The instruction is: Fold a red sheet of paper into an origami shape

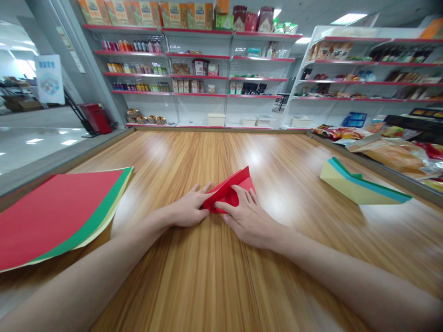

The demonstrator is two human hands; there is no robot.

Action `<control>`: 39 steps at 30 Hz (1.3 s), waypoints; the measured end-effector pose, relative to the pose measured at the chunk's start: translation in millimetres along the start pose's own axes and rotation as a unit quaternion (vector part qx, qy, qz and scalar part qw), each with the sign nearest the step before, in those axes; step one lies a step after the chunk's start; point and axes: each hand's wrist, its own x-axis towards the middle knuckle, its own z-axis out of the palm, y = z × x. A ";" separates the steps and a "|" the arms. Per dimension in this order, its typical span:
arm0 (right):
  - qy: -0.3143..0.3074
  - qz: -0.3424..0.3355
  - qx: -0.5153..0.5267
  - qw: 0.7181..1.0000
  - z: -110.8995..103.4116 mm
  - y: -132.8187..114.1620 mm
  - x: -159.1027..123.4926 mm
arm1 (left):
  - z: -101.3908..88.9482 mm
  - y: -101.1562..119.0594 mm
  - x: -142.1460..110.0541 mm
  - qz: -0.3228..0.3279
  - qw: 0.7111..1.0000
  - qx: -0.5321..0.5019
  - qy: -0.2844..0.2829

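A folded piece of red paper [224, 186] rests on the wooden table in front of me, one flap standing up at a slant. My left hand [190, 206] grips its left corner, thumb below and fingers partly behind the paper. My right hand [247, 214] lies over the right part, with fingers bent against the inside of the fold. The right fingertips press on the red sheet, and part of the paper is hidden beneath them.
Red, green and pale yellow paper sheets [69, 203] lie stacked at the left. Nested folded paper boats [360, 184], yellow, blue and green, sit at the right. Snack packets [391, 154] lie beyond the table's raised right edge. Stocked shelves [197, 76] stand behind.
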 end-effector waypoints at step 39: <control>0.019 -0.012 -0.068 0.997 -0.8 9.6 7.0 | 8.0 6.1 0.3 -0.021 0.999 0.039 0.015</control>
